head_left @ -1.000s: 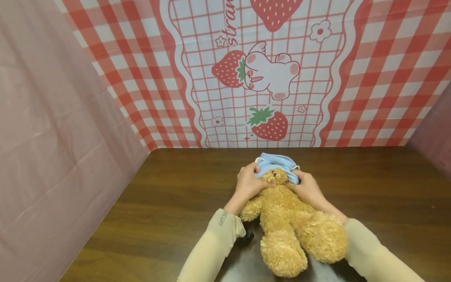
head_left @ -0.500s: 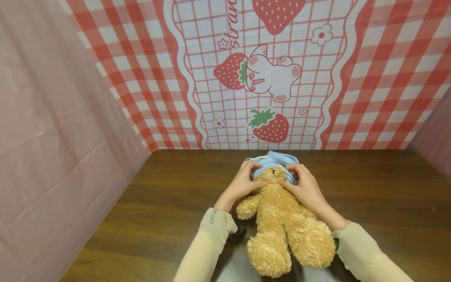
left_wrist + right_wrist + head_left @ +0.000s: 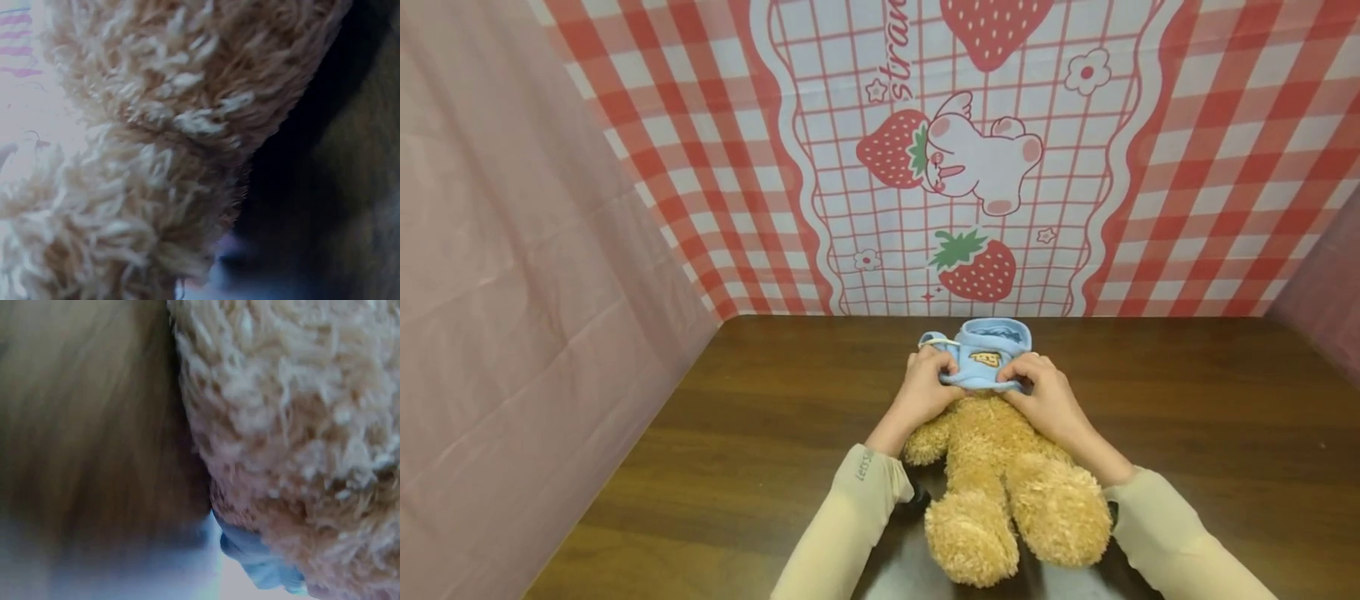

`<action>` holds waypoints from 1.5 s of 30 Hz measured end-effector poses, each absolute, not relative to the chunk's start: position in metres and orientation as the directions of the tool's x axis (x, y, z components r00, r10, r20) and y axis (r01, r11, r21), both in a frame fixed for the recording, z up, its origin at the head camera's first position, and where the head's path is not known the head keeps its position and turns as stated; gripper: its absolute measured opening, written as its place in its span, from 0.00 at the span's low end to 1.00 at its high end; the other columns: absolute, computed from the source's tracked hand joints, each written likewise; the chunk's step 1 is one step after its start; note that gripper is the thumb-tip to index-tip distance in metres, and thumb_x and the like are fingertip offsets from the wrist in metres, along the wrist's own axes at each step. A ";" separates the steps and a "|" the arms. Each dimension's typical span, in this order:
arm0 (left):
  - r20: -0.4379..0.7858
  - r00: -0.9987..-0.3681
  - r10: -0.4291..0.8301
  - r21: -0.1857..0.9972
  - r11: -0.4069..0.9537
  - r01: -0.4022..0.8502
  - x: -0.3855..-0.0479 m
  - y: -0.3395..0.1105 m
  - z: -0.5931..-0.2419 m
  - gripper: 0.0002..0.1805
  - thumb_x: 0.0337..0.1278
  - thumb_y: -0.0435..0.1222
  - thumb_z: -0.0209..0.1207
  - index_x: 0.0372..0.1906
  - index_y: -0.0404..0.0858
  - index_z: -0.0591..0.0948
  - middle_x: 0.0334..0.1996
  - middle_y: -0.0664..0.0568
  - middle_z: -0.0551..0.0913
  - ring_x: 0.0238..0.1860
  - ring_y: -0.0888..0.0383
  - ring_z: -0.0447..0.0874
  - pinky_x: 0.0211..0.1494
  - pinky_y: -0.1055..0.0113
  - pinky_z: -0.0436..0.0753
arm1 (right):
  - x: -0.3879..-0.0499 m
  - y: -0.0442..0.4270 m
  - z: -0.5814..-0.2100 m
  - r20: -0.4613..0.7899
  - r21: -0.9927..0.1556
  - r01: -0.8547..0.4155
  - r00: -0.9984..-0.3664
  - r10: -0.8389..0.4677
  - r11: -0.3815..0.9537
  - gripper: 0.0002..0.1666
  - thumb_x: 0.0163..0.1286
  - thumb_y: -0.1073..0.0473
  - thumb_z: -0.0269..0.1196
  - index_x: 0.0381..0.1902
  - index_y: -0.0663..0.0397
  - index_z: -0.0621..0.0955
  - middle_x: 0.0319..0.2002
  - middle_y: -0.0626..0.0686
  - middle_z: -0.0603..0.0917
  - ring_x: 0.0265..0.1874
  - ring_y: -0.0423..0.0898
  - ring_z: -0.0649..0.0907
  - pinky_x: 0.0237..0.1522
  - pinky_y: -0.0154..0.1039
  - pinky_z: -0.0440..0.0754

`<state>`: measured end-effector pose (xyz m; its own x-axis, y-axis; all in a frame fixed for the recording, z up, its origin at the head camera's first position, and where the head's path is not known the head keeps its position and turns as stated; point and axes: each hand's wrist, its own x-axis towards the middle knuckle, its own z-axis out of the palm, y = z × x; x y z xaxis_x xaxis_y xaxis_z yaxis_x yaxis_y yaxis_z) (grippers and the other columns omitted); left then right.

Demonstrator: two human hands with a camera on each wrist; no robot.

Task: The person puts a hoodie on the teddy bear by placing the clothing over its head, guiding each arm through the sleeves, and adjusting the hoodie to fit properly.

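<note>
A golden-brown teddy bear (image 3: 988,442) lies on its back, legs toward the wearer. A small light blue doll's top (image 3: 964,367), with a yellow patch on its front, covers the bear's head down to the neck. My left hand (image 3: 925,387) pinches the top's lower edge on the left. On the right side, my right hand (image 3: 1048,400) pinches the same edge. Curly bear fur (image 3: 125,206) fills much of the left wrist view. In the right wrist view, fur (image 3: 300,412) hides the fingers, and a bit of blue cloth (image 3: 256,553) shows below it.
The bear lies on a brown wooden table (image 3: 760,417). Behind the table hangs a red-and-white checked cloth (image 3: 722,167) with strawberry prints. A pinkish curtain (image 3: 535,250) runs along the left side.
The blue top has come down over the bear's face to its neck, and its patch now shows. Earlier the muzzle was uncovered. Both hands shifted their hold; the bear's legs moved slightly left.
</note>
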<state>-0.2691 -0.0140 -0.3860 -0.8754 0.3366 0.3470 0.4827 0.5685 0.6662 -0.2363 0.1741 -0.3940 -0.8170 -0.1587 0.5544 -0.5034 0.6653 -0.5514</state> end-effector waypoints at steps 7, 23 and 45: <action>0.224 -0.899 0.375 0.798 0.459 0.390 -0.273 -0.030 -0.392 0.16 0.47 0.39 0.65 0.37 0.39 0.71 0.40 0.50 0.67 0.43 0.56 0.68 0.46 0.67 0.70 | -0.230 0.183 -0.391 0.356 -0.626 -0.319 -0.929 -0.103 0.711 0.11 0.55 0.58 0.65 0.31 0.55 0.74 0.30 0.52 0.74 0.29 0.45 0.71 0.33 0.38 0.67; 0.113 -0.809 0.577 0.904 0.278 0.324 -0.277 -0.040 -0.398 0.35 0.50 0.32 0.62 0.63 0.48 0.61 0.61 0.49 0.64 0.42 0.57 0.70 0.46 0.65 0.74 | -0.230 0.202 -0.382 -0.475 -0.855 0.336 -0.812 -0.339 0.395 0.68 0.62 0.33 0.51 0.57 0.64 0.12 0.61 0.69 0.15 0.66 0.68 0.38 0.64 0.58 0.52; 0.278 -0.950 0.145 0.796 0.519 0.312 -0.264 -0.018 -0.392 0.15 0.39 0.38 0.68 0.20 0.41 0.70 0.12 0.59 0.63 0.16 0.65 0.59 0.23 0.75 0.62 | -0.230 0.181 -0.383 -0.193 -0.953 0.181 -0.981 -0.023 0.244 0.58 0.57 0.46 0.63 0.67 0.60 0.37 0.64 0.69 0.49 0.60 0.59 0.60 0.59 0.47 0.62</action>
<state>-0.2639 -0.0177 -0.3925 -0.9497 0.1446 0.2779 0.3119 0.5195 0.7955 -0.2295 0.1806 -0.3831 -0.9810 -0.0226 -0.1926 0.1814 0.2444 -0.9526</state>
